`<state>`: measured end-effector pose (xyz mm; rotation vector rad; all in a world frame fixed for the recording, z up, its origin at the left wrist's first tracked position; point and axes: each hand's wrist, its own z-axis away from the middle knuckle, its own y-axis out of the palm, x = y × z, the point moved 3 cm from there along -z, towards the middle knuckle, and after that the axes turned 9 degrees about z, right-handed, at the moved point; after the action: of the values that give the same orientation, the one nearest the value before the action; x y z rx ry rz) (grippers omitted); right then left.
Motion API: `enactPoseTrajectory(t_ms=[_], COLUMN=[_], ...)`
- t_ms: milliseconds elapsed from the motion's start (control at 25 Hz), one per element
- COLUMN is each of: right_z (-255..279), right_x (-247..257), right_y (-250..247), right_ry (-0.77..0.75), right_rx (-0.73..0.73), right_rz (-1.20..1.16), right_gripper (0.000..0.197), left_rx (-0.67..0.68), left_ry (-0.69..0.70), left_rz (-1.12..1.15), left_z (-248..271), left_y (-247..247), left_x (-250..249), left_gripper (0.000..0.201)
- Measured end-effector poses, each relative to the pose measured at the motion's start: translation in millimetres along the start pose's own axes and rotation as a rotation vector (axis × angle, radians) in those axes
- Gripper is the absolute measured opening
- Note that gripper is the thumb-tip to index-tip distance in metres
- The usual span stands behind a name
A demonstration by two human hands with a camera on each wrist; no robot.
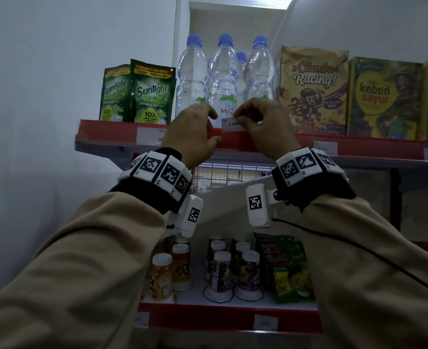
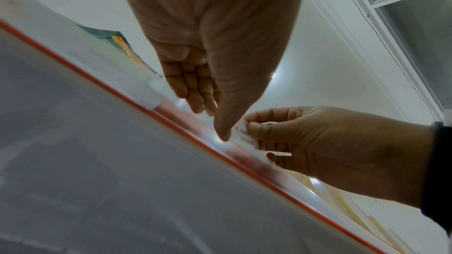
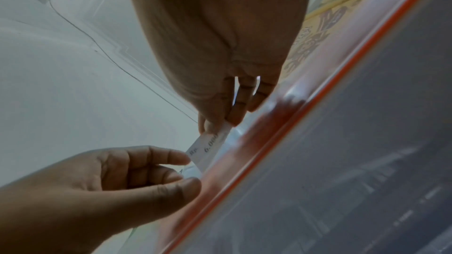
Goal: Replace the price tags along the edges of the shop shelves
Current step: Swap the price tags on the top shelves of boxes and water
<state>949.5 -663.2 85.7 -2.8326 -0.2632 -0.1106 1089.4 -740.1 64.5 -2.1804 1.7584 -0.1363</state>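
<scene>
At the red front edge of the upper shop shelf, we hold a price tag with both hands.

We see clear plastic water bottles with blue caps standing on that shelf behind our hands, with green Sunlight pouches to their left and a yellow Cilembu Racing box to their right. Our right hand pinches the small white paper price tag printed "6.000" between thumb and fingers, just above the edge strip. Our left hand, fingers curled, touches the tag's left end.
</scene>
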Motion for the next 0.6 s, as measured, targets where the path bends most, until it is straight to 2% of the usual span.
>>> enactPoseTrajectory(t_ms=[80, 240, 600], right_z=[3, 5, -5], right_x=[0, 0, 1], right_y=[2, 2, -6], right_ry=[-0.022, -0.037, -0.050], right_rx=[0.066, 0.145, 0.406], right_rz=[0.029, 0.045, 0.334], right_gripper=[0.010, 0.009, 0.016], left_rx=[0.018, 0.050, 0.068], left_ry=[0.001, 0.017, 0.010], left_rz=[-0.009, -0.067, -0.063], left_z=[-1, -3, -8], left_y=[2, 5, 5], left_x=[1, 1, 2], left_gripper=[0.039, 0.024, 0.021])
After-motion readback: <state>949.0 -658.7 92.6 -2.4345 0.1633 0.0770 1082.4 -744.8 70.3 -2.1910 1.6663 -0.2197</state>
